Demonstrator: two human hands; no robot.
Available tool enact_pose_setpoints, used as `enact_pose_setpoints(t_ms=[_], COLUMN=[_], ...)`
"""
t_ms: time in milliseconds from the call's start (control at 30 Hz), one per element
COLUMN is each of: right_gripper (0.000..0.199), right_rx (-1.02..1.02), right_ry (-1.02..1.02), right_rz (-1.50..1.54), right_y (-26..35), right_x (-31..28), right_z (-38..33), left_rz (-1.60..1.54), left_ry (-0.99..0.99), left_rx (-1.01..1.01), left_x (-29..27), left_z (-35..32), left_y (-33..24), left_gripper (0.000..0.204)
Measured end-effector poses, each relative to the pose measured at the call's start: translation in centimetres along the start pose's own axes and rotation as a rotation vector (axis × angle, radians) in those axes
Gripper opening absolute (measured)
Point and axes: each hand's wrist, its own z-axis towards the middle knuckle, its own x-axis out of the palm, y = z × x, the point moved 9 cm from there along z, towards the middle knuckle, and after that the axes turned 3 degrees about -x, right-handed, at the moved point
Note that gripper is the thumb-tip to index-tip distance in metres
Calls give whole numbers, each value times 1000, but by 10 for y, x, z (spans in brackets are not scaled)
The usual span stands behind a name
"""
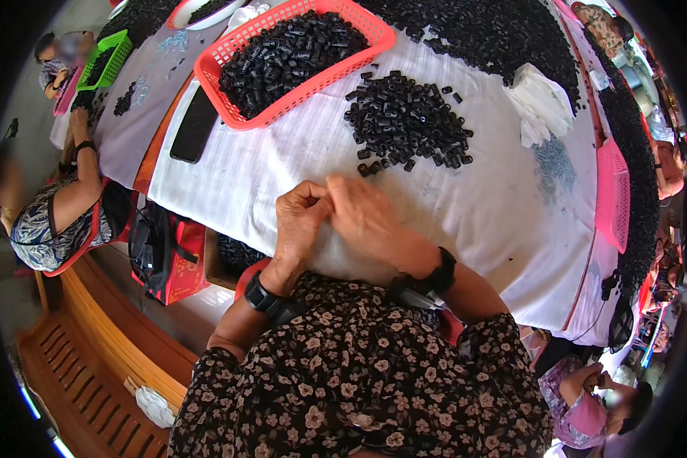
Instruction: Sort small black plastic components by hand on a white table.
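Note:
My left hand (299,217) and my right hand (366,214) meet over the near edge of the white-covered table (244,183). The left fingers are pinched together, thumb against forefinger. Curled close against them, the right fingers are slightly smeared by motion. Whatever lies between the fingertips is hidden or too small to name. Just beyond my hands spreads a loose pile of small black tube-shaped plastic pieces (408,122). A red perforated basket (263,120), filled with similar black pieces, stands behind it to the left.
A dark phone (196,126) lies left of the basket. To the right are a crumpled white cloth (542,103), a patch of small pale-blue slivers (555,164) and a pink basket (612,195). A large black heap (481,30) covers the far side. Another person (69,206) sits at left.

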Motion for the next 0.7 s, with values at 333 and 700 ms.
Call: enact_pose_setpoints(t_ms=[333, 700], right_gripper=[9, 10], right_rx=[470, 320], right_ry=[73, -65], right_rz=[2, -192], right_y=[-99, -84], right_x=[-56, -57], right_z=[-69, -67], left_rz=[8, 464], left_ry=[22, -290], left_rx=[164, 577], left_x=[-17, -48], left_z=[23, 60], left_y=[-51, -154], left_gripper=[7, 14])
